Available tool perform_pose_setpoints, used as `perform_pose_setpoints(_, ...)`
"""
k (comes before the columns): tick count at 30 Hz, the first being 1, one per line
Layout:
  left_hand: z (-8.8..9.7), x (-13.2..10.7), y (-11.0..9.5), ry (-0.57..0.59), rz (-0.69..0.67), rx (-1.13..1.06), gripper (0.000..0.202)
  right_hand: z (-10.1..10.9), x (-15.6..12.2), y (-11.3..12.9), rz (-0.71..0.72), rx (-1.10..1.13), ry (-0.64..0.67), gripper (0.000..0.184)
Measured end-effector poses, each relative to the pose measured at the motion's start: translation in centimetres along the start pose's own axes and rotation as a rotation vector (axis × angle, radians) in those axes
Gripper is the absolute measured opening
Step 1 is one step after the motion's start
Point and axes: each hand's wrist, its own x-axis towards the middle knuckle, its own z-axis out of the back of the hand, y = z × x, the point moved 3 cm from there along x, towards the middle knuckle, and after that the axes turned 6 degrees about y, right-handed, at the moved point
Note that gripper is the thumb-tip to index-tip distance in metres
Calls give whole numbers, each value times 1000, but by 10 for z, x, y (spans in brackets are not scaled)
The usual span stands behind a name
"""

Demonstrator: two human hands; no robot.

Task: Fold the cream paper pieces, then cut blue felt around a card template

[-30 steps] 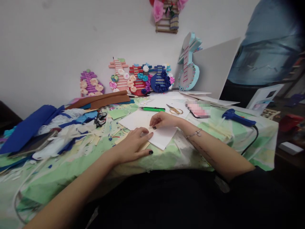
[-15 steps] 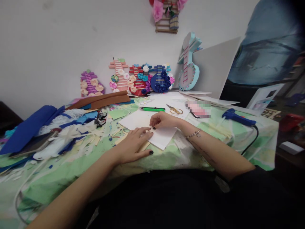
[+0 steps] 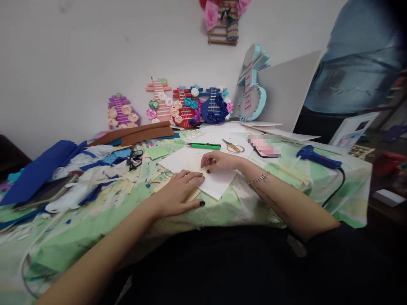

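Note:
My left hand (image 3: 178, 190) lies flat on the near edge of a white sheet (image 3: 219, 183), fingers stretched out and pressing it to the table. My right hand (image 3: 219, 162) rests on the same sheet a little farther back, fingers curled with the tips pinched down on the paper. A silver bracelet (image 3: 259, 178) circles my right wrist. What the right fingertips pinch is too small to make out.
A green craft knife (image 3: 205, 145) and gold scissors (image 3: 234, 147) lie behind the sheet. A blue glue gun (image 3: 314, 156) with a black cord sits at the right. Blue foam, scraps and black glasses (image 3: 135, 157) crowd the left. Decorated guitar-shaped crafts (image 3: 190, 106) stand along the wall.
My right hand's fingers have shifted slightly on the sheet. The left hand has stayed where it was.

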Motion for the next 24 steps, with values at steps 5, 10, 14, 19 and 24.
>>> perform_pose_setpoints(5, 1, -1, 0, -26, -10, -14, 56, 6, 1, -6, -69, 20, -74, 34)
perform_pose_setpoints(10, 2, -1, 0, -111, 3, -34, 38, 9, -1, -12, -139, 21, -233, 29)
perform_pose_setpoints(14, 5, -1, 11, -285, 167, -45, 21, 7, 1, -16, -174, -18, -374, 19)
perform_pose_setpoints(19, 7, -2, 28, -340, 612, -31, 42, 0, 7, -15, -158, -26, -351, 28)
perform_pose_setpoints(24, 3, 5, 30, -183, 657, -402, 43, -2, 8, -13, -112, 37, -298, 43)
